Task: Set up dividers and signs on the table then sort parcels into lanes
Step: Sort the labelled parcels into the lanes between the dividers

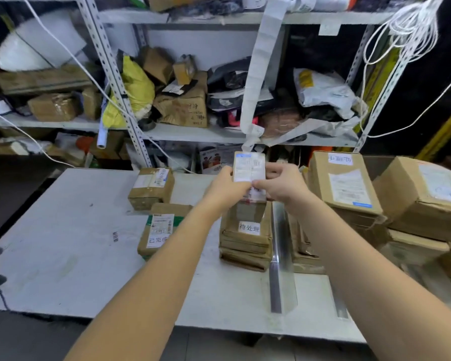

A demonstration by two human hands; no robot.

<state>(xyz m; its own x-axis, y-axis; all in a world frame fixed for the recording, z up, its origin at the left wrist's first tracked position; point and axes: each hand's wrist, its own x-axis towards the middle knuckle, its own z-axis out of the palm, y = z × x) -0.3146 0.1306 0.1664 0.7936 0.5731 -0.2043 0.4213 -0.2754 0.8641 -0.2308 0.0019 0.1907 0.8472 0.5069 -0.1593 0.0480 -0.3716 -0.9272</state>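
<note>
Both hands hold one small labelled parcel (249, 166) upright above the stack signed 待处理 (246, 238): left hand (228, 188) closed on its left edge, right hand (281, 185) pinching its lower right corner. A metal divider (280, 256) lies on the worktop (63, 243) just right of that stack; larger cartons (345, 183) stand beyond it.

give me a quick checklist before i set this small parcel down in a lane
1. Grip: left hand and right hand both hold the small parcel: ok.
2. Label facing the camera: ok; text too blurred to read: cannot tell.
3. Lane sign on the middle stack visible: ok.
4. Metal divider standing beside that stack: ok.
5. Which lane suits this parcel: cannot tell.
6. Bare table space on the left: ok.
</note>
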